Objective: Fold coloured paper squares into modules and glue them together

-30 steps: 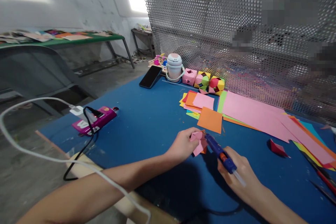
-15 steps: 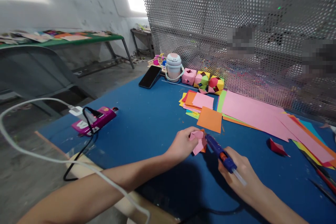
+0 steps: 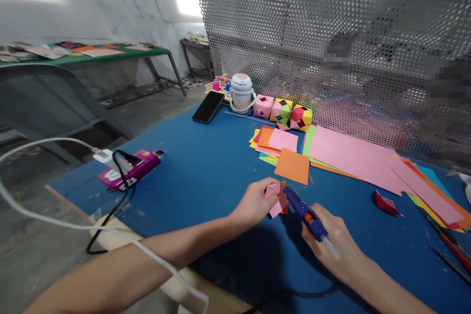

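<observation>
- Your left hand [image 3: 255,202] pinches folded pink paper [image 3: 275,210] over the blue table [image 3: 198,167].
- Your right hand [image 3: 333,235] grips the glue gun [image 3: 302,210], nozzle [image 3: 286,190] by the paper.
- The lidded canister [image 3: 241,92] hides its contents.

Left grip [image 3: 255,201] covers the left part of the folded pink paper [image 3: 275,208] at 5 o'clock; right grip [image 3: 336,238] hides the handle of the glue gun [image 3: 303,213], and contact between its tip and the paper is too small to call. Picture edge cuts the left forearm [image 3: 121,267] at 8 and right forearm [image 3: 382,282] at 4, the loop of the white cable [image 3: 66,227] and grey chair [image 3: 47,93] at 9, the red-handled tool [image 3: 455,251] at 4. Shapes [image 3: 338,54] behind the perforated screen [image 3: 312,14] at 2 are pixelated, unreadable; papers [image 3: 101,52] on the green surface [image 3: 143,55] at 10 too blurry to identify.
</observation>
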A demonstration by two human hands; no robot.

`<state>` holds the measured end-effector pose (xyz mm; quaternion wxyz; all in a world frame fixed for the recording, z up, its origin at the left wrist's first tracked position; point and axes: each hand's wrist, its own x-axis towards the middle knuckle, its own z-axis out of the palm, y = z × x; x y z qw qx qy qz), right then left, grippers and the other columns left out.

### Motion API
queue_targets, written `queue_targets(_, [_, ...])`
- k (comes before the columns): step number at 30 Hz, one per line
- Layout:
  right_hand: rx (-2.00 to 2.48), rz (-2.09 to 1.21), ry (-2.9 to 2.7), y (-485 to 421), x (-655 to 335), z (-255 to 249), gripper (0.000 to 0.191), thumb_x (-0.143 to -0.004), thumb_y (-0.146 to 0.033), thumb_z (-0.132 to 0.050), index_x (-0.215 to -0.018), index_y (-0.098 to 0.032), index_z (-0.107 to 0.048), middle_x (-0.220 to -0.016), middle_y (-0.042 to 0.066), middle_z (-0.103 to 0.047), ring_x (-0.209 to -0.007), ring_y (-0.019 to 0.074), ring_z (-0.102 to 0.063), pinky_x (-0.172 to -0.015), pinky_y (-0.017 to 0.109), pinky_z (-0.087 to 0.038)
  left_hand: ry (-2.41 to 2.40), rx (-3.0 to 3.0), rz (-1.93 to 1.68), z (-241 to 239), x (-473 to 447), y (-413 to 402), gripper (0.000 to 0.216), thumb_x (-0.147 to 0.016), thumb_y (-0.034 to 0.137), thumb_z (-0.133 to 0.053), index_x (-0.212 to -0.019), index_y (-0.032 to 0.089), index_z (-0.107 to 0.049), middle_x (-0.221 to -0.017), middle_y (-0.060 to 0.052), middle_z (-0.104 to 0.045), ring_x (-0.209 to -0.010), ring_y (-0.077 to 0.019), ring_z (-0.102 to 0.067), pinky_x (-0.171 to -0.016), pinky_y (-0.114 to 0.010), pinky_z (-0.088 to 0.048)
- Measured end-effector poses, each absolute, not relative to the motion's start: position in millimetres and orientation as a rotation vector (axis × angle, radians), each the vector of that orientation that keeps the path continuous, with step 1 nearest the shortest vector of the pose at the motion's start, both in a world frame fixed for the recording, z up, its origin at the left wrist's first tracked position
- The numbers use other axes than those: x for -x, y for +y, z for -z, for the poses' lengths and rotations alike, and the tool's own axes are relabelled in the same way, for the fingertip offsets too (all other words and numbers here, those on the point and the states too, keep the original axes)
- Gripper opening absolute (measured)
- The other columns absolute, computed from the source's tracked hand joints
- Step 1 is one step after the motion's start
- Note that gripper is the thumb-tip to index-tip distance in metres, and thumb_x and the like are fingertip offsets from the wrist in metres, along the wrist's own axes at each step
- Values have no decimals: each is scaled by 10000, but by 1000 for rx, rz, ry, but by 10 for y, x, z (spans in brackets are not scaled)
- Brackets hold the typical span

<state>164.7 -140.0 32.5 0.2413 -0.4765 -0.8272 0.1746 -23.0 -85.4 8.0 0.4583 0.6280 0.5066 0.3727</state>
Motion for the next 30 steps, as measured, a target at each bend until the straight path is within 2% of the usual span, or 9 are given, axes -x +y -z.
queue_targets(30, [1312,-459,-2265,-1400,-1662,-351,97,-823,-207,-432,-727,-206,-422,-625,-11,-519,-485,119,-495,-460,230,-358,1216,-1543,-915,-114,240,-867,295,-675,62,-436,-875,122,-643,-803,-25,-656,-714,-140,-574,-648,-211,-429])
